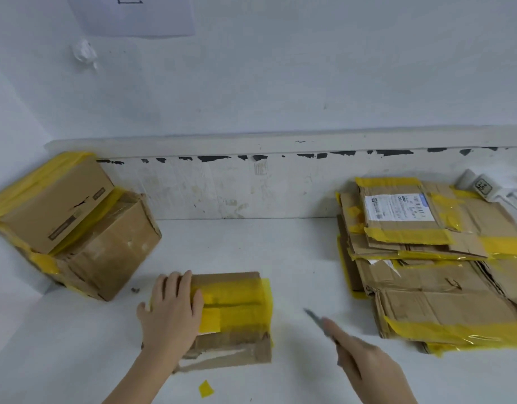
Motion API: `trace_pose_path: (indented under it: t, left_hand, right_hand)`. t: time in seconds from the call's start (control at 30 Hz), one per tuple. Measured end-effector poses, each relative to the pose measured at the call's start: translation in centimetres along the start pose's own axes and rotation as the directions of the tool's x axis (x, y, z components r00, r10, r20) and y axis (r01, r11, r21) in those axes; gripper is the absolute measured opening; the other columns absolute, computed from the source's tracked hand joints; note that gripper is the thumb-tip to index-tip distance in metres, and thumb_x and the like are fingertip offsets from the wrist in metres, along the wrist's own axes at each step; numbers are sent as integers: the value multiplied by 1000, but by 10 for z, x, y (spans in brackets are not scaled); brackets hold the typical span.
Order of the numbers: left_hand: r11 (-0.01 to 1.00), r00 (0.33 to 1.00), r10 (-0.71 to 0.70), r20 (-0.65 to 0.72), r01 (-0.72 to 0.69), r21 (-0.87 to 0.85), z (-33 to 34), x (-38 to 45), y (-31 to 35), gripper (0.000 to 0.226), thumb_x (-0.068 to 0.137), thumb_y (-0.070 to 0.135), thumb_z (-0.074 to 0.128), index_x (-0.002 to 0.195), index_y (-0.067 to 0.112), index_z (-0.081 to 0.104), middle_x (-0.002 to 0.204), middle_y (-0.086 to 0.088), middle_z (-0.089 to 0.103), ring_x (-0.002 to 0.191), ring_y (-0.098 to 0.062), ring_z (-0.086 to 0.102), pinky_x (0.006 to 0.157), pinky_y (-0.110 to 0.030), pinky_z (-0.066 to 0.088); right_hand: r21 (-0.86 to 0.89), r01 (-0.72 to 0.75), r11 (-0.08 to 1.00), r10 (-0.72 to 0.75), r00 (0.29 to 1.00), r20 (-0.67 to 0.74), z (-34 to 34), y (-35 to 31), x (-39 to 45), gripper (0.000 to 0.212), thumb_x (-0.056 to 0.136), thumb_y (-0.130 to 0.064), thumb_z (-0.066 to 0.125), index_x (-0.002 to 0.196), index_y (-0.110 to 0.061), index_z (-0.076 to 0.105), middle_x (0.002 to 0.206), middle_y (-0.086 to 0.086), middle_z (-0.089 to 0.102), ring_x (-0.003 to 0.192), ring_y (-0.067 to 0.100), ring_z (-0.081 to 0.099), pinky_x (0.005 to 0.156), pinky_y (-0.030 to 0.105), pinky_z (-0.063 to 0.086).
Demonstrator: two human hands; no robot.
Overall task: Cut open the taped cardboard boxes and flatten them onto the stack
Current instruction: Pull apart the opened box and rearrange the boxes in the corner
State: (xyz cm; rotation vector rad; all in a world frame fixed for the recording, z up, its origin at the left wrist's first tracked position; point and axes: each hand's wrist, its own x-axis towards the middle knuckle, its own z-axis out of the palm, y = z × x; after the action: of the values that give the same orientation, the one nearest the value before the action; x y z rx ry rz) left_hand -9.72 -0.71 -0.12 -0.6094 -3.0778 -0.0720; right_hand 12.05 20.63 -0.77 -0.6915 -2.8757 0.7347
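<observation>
Lower centre of the frame: small taped box [231,319] on the white tabletop [295,258], yellow tape [236,304] banded across its top. Left hand [171,313] laid flat on the box's left end, fingers straight, pressing down. Right hand [365,360] at lower right, curled round the handle of a utility knife [318,319], blade blurred and pointing up-left toward the box, not touching it. Two more taped boxes [76,225] piled at middle left against the wall. Flattened stack [426,258] at right, well apart from the box in hand.

Probable step: slitting the top seam. Best done with the blade set shallow into the dark line under the tape, starting at the right edge. Worth shifting the left hand off the seam line before the cut, since it lies in the blade's path. Firm downward pressure to stop the box sliding; light, steady draw, no stabbing.
</observation>
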Motion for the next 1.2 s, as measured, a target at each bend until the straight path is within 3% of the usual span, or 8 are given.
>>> trace_pose_path:
  t: [0.07,0.13,0.27,0.33,0.47,0.77,0.97,1.2]
  left_hand:
    - [997,999,-48,-22,49,52,-3,-9,11,55,89,39,27,115,10,65,105,-17,62,100,-41,56,74,-60,41]
    - [994,997,-67,-35,69,82,-3,-14,12,62,87,45,25,109,8,69,94,-22,63,89,-44,58,75,-59,39]
    - [992,991,-118,67,115,41,-7,-12,13,64,89,49,21,123,12,61,112,-20,61,112,-41,54,88,-60,39]
    - [987,981,-158,114,152,59,-7,-13,17,58,96,51,15,144,25,33,142,-10,36,137,-31,27,101,-53,34]
    - [987,984,-147,101,152,-47,-8,-15,20,53,96,51,13,147,40,3,154,10,6,143,-23,3,103,-44,36]
    - [985,979,-166,121,169,-16,-6,-14,23,52,97,46,14,147,38,2,149,8,16,140,-27,6,97,-44,39]
    - [983,976,-179,123,182,-13,-6,-12,22,52,97,47,14,147,38,3,148,7,17,139,-27,6,97,-45,37]
    - [983,972,-182,145,181,18,-9,-12,21,50,97,48,13,146,38,6,147,8,19,138,-27,10,99,-48,34]
  right_hand:
    - [128,-19,992,31,995,-91,-3,-6,12,55,96,-30,38,122,-75,21,69,-11,58,64,4,61,61,22,49]
    - [241,-94,966,100,995,-15,-6,-23,28,41,100,-30,36,132,-55,36,73,-11,56,72,8,58,69,25,46]
    - [205,-78,976,70,996,46,-1,-58,59,38,101,-34,30,137,-45,38,79,-2,56,80,22,59,70,33,48]
    - [158,-70,985,63,997,54,5,-66,70,38,102,-34,26,137,-44,37,81,-1,55,77,22,55,67,32,46]
    - [28,-72,997,69,993,92,11,-71,81,40,104,-29,22,141,-42,30,95,3,61,75,21,47,63,27,40]
    - [-124,-46,991,70,978,195,11,-69,55,42,101,-17,31,135,-42,25,69,-3,38,72,26,45,46,24,26]
    - [-76,-43,996,64,951,301,-5,-66,32,39,103,-31,25,137,-50,22,89,2,45,81,24,41,70,31,36]
    - [8,-127,992,117,932,343,-10,-51,19,37,100,-37,31,131,-57,31,92,-4,52,87,20,52,78,27,44]
